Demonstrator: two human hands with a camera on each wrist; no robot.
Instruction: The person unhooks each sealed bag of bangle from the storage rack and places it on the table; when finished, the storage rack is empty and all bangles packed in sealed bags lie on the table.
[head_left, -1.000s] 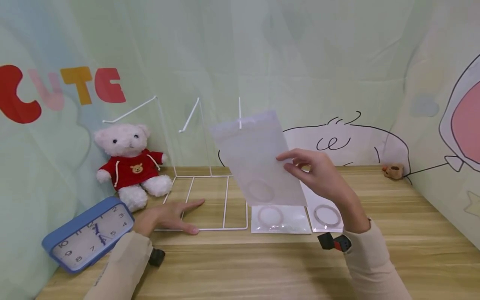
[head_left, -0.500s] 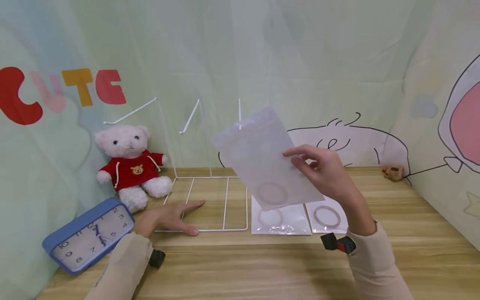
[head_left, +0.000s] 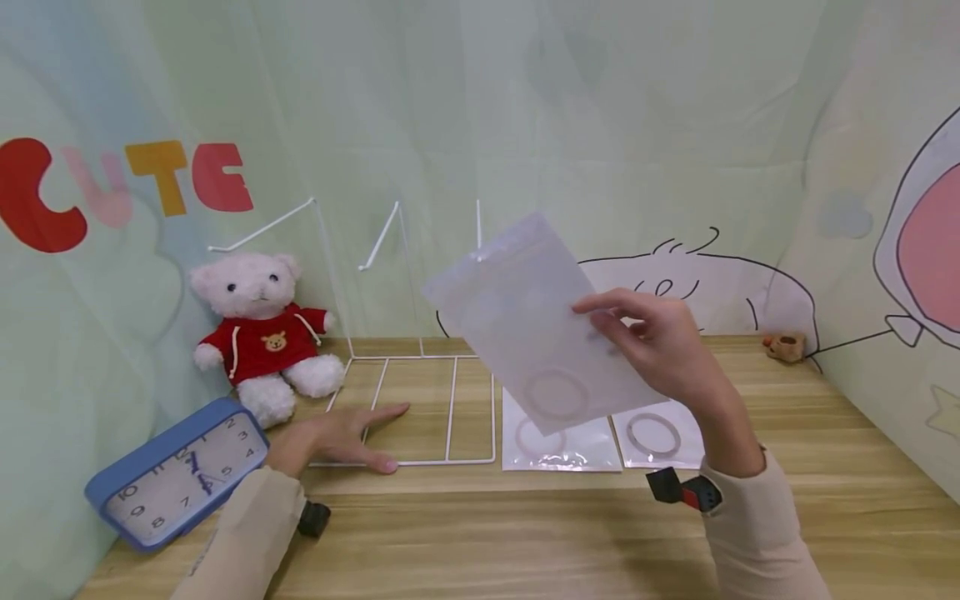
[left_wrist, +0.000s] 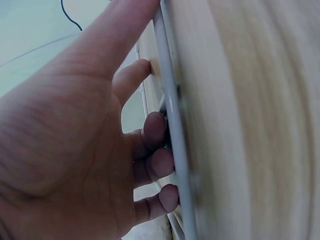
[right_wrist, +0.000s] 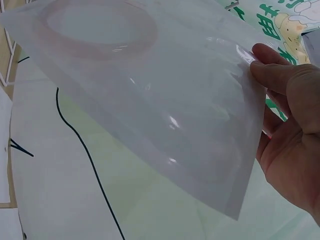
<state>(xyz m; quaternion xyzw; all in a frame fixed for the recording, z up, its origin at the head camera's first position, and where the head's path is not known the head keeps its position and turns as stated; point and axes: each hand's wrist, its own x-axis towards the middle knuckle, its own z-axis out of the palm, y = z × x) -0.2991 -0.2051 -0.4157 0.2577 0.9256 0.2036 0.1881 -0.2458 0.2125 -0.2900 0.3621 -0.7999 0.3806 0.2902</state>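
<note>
My right hand (head_left: 660,333) pinches the right edge of a translucent white plastic bag (head_left: 525,308), with a pale ring (head_left: 558,395) inside near its lower end. The bag hangs tilted at the right-hand hook (head_left: 478,221) of a white wire rack (head_left: 452,408); whether the hook passes through it, I cannot tell. In the right wrist view, thumb and fingertips (right_wrist: 272,55) meet at the bag's edge. My left hand (head_left: 337,433) rests spread on the rack's base at its left front, fingertips (left_wrist: 162,161) touching near the front wire in the left wrist view.
Two similar bags, a left one (head_left: 592,446) and a right one (head_left: 686,454), lie with rings on the wooden table (head_left: 570,533). A plush bear (head_left: 262,333) in red and a blue clock (head_left: 180,471) stand left. A small brown toy (head_left: 786,346) lies far right.
My right hand has moved a little right with the bag. The bag's lower end has swung right, so it tilts more. My left hand has stayed on the rack.
</note>
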